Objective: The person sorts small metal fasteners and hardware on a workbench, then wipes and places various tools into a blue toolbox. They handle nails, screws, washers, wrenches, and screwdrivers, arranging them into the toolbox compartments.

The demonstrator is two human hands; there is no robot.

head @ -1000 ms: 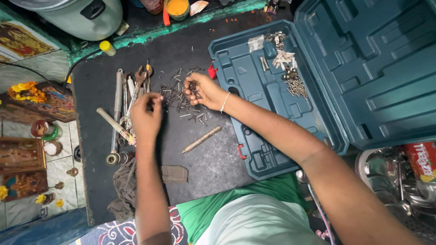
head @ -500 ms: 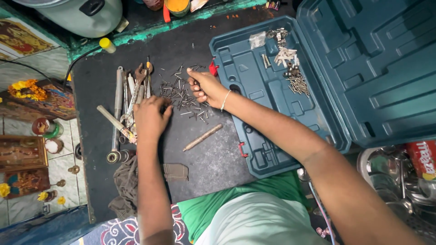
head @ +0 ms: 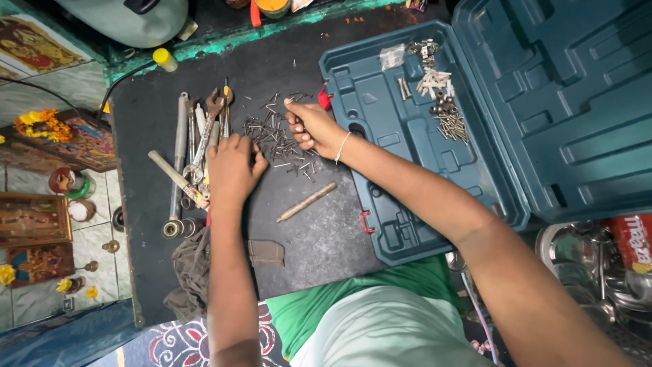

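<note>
Nails (head: 278,136) scattered on dark counter (head: 312,238), at 12 o'clock of your left hand (head: 232,170). Right hand (head: 309,126) pinches some nails; left grip flat, empty. Tool case (head: 407,156) at 3 o'clock.

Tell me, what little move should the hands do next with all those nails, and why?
Probably the right hand should carry its pinch of nails to the open blue case. Its fingers are bunched over the scattered pile, and sorted screws already lie in the case beside it.
</note>
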